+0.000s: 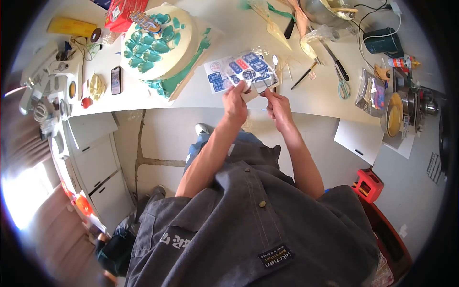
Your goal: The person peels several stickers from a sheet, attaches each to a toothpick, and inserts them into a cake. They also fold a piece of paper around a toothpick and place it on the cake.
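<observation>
The sheet of blue and red printed labels [237, 71] lies on the desk [191, 99] close to its near edge, directly beyond the two hands and partly covered by their fingertips. The left hand [235, 101] is at the near edge of the sheet, fingers bent and thumb closed in a pinch on a small whitish piece [246, 87]; what that piece is cannot be made out. The right hand [278, 109] is just beside it, near the sheet's right corner, with thumb and fingers drawn together around a thin tool [262, 91] whose tip points toward the left hand; its exact kind is too small to tell. The hands are near each other but apart, with the tool and the whitish piece between them. To the left of the sheet, the round cream cake [189, 38] with teal petal strokes stands on a teal-smeared board [184, 82], and a phone [116, 80] lies left of that. To the right of the sheet are a slim brush [304, 76], a black-handled knife [340, 68] and scissors [344, 89], all well clear of the fingers.
</observation>
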Demonstrator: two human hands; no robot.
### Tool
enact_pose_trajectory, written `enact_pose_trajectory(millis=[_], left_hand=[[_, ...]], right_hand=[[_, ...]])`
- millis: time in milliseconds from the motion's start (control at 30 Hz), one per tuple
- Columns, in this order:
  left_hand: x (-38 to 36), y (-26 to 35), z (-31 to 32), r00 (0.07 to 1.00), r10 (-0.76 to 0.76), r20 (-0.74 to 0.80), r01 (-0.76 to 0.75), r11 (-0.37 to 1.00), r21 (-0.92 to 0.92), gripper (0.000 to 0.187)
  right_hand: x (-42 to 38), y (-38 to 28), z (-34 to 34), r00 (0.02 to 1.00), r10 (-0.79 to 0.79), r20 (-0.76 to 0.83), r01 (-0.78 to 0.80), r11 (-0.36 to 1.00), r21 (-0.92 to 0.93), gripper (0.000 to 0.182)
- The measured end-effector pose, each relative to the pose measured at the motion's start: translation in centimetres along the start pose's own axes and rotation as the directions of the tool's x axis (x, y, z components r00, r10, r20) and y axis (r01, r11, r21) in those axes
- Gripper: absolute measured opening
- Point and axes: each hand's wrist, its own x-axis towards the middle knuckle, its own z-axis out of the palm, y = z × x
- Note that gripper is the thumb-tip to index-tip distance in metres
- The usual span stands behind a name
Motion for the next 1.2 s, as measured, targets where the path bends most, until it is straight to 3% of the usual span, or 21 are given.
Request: enact_pose_trajectory(millis=[100,167,200,233,300,433,533,633,733,767,900,1000,1100,1200], left_hand=[[-0.3,1.1,-0.1,0.995,0.023,-0.093,-0.023,1.000,-0.003,0.024],[1.2,-0.3,-2.5,0.976,0.217,0.007,-0.211,0.940,0.269,0.022],[1.0,-0.2,-2.1,0.971,0.237,0.008,-0.226,0.913,0.341,0.021],[0.7,0.0,-1.7,0.966,0.258,0.008,-0.238,0.880,0.411,0.020],[-0.2,1.0,-0.3,0.974,0.185,-0.134,-0.107,0.888,0.446,0.018],[-1.6,0.9,0.8,0.976,0.191,-0.108,-0.142,0.925,0.351,0.023],[-1.3,1.0,0.2,0.984,0.168,-0.067,-0.140,0.941,0.308,0.028],[-1.5,1.2,0.2,0.973,0.154,-0.169,-0.105,0.958,0.268,0.035],[-1.9,1.1,0.4,0.993,0.093,-0.074,-0.077,0.978,0.191,0.040],[-1.5,0.5,0.2,0.989,0.077,-0.127,-0.055,0.984,0.168,0.041],[-2.6,0.4,1.0,0.997,0.034,-0.067,-0.025,0.990,0.142,0.039],[-2.7,0.3,1.0,0.997,0.047,-0.055,-0.036,0.983,0.179,0.036],[-2.6,0.5,1.1,0.995,0.087,-0.052,-0.071,0.963,0.260,0.034],[-2.3,0.4,0.8,0.993,0.116,-0.031,-0.101,0.945,0.310,0.028]], right_hand=[[0.0,0.8,-2.7,0.965,0.086,0.248,-0.049,0.987,-0.151,0.039],[-0.4,1.2,-3.5,0.953,0.035,0.300,0.034,0.974,-0.223,0.040],[-0.6,1.0,-4.0,0.946,0.010,0.323,0.078,0.963,-0.258,0.041],[-0.8,0.7,-4.6,0.935,0.058,0.350,0.002,0.985,-0.170,0.043],[-0.9,-0.5,-5.6,0.899,0.136,0.417,-0.154,0.988,0.009,0.046],[0.1,-1.0,-6.2,0.920,0.061,0.386,-0.165,0.955,0.244,0.057],[0.2,-0.7,-5.8,0.957,-0.016,0.289,-0.119,0.889,0.442,0.053],[-0.6,-1.4,-5.1,0.983,-0.106,0.152,0.077,0.980,0.184,0.044],[-1.4,-2.1,-1.0,0.974,-0.219,0.059,0.227,0.952,-0.205,0.035],[0.8,1.2,-0.6,0.943,-0.327,0.060,0.332,0.919,-0.214,0.031],[-0.3,-0.7,1.6,0.998,-0.060,0.017,0.062,0.978,-0.200,0.035],[-1.0,-1.5,2.7,0.993,-0.118,-0.018,0.117,0.990,-0.078,0.033],[-0.5,-1.6,2.5,0.995,-0.092,-0.031,0.089,0.993,-0.079,0.031],[0.6,-0.8,2.5,0.982,-0.183,-0.044,0.180,0.981,-0.077,0.024]])
